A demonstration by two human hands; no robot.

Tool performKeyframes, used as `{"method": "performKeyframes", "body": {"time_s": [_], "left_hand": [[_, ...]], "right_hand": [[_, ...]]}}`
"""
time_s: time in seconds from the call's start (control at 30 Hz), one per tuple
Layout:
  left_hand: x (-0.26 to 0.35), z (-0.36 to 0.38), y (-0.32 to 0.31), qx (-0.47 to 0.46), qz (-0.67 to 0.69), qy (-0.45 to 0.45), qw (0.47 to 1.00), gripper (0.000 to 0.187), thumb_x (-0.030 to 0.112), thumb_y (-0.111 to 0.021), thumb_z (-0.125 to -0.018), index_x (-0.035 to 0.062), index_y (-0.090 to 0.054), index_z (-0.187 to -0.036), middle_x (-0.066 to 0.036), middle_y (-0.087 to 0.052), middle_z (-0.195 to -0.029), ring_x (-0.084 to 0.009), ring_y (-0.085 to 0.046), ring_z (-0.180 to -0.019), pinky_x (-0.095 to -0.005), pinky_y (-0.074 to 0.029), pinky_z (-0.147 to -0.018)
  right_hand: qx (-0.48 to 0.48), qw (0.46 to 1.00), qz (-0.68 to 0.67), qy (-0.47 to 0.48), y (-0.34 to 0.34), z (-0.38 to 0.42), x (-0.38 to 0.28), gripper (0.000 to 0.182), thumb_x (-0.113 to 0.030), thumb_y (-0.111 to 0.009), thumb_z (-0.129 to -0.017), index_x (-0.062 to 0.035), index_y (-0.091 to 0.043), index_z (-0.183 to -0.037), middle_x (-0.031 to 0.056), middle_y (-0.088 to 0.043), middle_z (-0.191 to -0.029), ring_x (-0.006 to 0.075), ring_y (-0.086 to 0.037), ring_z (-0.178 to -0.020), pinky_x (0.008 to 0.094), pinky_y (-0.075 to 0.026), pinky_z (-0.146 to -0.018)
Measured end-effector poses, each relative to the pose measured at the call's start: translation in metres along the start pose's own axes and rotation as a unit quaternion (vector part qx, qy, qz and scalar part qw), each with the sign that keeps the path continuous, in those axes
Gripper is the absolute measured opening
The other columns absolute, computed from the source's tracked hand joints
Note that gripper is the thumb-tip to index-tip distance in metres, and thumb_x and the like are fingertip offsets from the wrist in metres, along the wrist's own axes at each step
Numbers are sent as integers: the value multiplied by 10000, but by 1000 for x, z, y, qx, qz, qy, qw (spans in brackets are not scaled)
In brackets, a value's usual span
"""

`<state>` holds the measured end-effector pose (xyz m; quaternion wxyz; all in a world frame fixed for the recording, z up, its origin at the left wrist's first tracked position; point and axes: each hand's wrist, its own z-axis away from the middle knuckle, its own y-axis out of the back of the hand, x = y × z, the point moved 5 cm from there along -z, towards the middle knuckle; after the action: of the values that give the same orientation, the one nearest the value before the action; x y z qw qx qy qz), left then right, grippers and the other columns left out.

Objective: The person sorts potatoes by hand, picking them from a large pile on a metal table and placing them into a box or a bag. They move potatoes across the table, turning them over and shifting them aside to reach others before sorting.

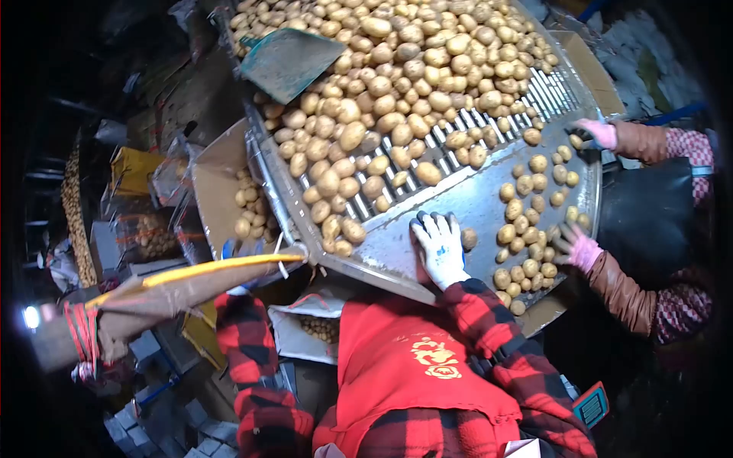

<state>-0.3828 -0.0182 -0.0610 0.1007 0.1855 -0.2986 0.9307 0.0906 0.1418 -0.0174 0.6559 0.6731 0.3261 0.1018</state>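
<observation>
My right hand (441,248), in a white glove with dark fingertips, lies with fingers stretched on the metal tray (393,248). A single potato (469,238) sits just beside its fingers. My left hand (243,249), in a blue and white glove, is at the left near a cardboard box of potatoes (248,202). A wrapped pole with a yellow edge (191,273) crosses in front of that hand and hides most of its fingers. Many potatoes (382,107) cover the slatted rack (424,168) above the tray.
A green scoop (290,65) rests on the pile. At the right, a co-worker's two pink-gloved hands (582,248) reach over a group of loose potatoes (527,229). A white sack (294,328) with small potatoes stands below the tray. A cardboard flap (592,72) borders the rack.
</observation>
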Motion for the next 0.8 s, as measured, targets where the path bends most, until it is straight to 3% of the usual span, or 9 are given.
{"method": "performKeyframes", "body": {"time_s": [0.07,0.13,0.2,0.23,0.33,0.4,0.53,0.67,0.8], "left_hand": [[20,-60,100,-95,-75,-147,982,447,363,-446,-1078,101,-462,-1440,-142,-519,-1427,-251,-536,-1251,-443,-420,-1120],[-53,26,24,27,-245,-335,909,414,316,-511,-1059,97,-491,-1410,-132,-552,-1360,-266,-557,-1221,-464,-444,-1077],[-114,90,-32,177,-348,-312,866,382,272,-504,-1063,35,-526,-1362,-130,-636,-1227,-224,-668,-982,-358,-549,-772],[-142,89,-28,74,-451,-361,813,377,237,-476,-1068,23,-520,-1377,-123,-651,-1214,-215,-692,-915,-340,-563,-720],[-228,98,-126,-65,-424,-189,883,346,13,-528,-987,-17,-572,-1328,-152,-650,-1256,-244,-687,-1058,-349,-563,-911],[-235,78,-217,-185,-624,-357,669,333,34,-605,-956,-35,-613,-1282,-189,-647,-1279,-308,-642,-1156,-396,-499,-1017],[-231,-5,-370,-217,-590,-437,644,450,158,-645,-951,44,-586,-1382,-192,-612,-1363,-348,-577,-1268,-432,-441,-1078],[-211,-52,-511,-224,-638,-614,406,487,214,-664,-931,40,-583,-1379,-207,-621,-1341,-356,-571,-1273,-434,-431,-1097],[-230,-77,-575,-238,-706,-476,466,585,384,-664,-917,63,-575,-1398,-212,-671,-1259,-391,-654,-1125,-440,-509,-984]], "right_hand": [[11,997,51,-51,3,19,40,389,-118,-573,-854,-102,-615,-1241,130,-582,-1324,365,-516,-1243,595,-332,-1124],[-21,989,88,-116,16,52,88,403,-113,-579,-849,-115,-621,-1250,122,-576,-1338,357,-505,-1267,600,-321,-1130],[-36,981,126,-143,26,87,130,389,-120,-554,-869,-124,-632,-1251,115,-569,-1357,354,-481,-1314,605,-297,-1150],[-37,980,149,-127,26,101,144,398,-117,-576,-856,-128,-636,-1249,111,-572,-1353,354,-473,-1328,609,-291,-1156],[-19,975,174,-134,45,97,156,416,-138,-659,-814,-130,-651,-1230,110,-583,-1336,363,-462,-1346,614,-280,-1168],[54,971,153,-177,62,69,157,410,-143,-689,-820,-123,-651,-1228,121,-590,-1320,380,-487,-1304,602,-308,-1149],[172,979,38,-98,103,-48,171,410,-145,-679,-863,-82,-631,-1265,172,-588,-1327,380,-543,-1208,555,-356,-1102],[204,970,-4,-131,120,-167,245,578,-258,-668,-872,-159,-548,-1428,212,-490,-1470,428,-481,-1294,541,-354,-1105],[96,951,-16,-294,99,-238,328,723,-519,-639,-874,-235,-448,-1510,138,-317,-1617,482,-324,-1421,639,-286,-1140]]}}
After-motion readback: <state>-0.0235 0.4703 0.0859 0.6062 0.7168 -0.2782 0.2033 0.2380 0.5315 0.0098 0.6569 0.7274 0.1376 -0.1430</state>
